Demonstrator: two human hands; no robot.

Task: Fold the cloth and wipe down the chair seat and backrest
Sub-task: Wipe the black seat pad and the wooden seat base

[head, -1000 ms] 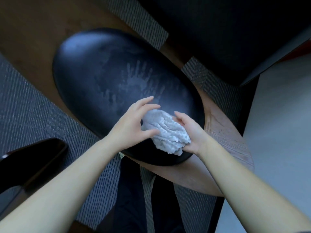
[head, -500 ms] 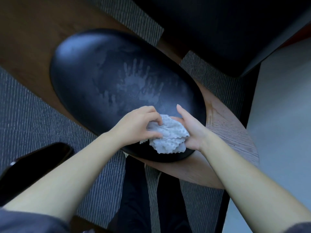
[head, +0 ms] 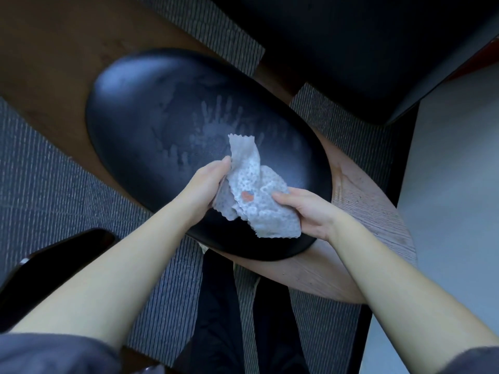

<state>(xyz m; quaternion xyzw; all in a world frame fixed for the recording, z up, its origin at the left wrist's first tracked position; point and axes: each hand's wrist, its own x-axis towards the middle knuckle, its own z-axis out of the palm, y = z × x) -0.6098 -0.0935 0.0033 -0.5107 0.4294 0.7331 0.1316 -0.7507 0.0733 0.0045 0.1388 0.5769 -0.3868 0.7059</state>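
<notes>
Over chair seat (head: 162, 117): cloth (head: 256, 195) between left grip (head: 208, 184), right grip (head: 310, 211)

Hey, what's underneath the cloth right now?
The black chair seat lies below the cloth, which the left hand and right hand grip. Pale handprints show beside it; the seat patch directly beneath is covered.
</notes>
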